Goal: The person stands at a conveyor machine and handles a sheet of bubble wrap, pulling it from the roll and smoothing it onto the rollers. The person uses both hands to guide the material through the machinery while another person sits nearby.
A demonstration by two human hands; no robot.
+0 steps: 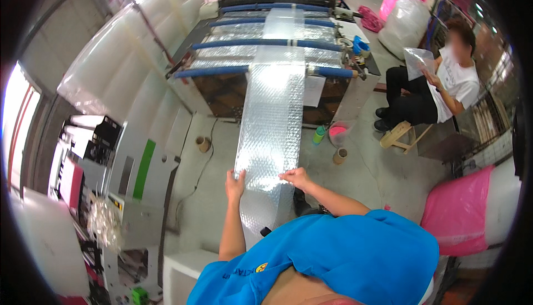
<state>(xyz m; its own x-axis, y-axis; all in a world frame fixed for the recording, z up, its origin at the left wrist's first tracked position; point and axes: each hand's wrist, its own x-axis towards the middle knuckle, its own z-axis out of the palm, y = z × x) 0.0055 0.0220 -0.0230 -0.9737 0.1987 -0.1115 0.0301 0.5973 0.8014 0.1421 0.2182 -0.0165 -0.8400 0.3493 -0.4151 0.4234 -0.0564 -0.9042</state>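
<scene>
A long strip of clear bubble wrap (270, 121) hangs from the machine's front roller (214, 72) and runs down toward my body. My left hand (235, 185) is closed on the strip's left edge, with the thumb on the near side and the fingers partly hidden. On the right, my right hand (298, 178) pinches the wrap a little in from its right edge, thumb and forefinger together. Below both hands the strip carries on toward my lap, where its lower end is hidden by my blue shirt (333, 249).
Large wrapped rolls (133, 44) stand at the left, beside a grey machine panel (139, 166). A person (455, 77) sits at the right with a clear plastic sheet (419, 62). A green bottle (318, 134), a clear bucket (340, 131) and cardboard tubes (340, 155) stand on the floor.
</scene>
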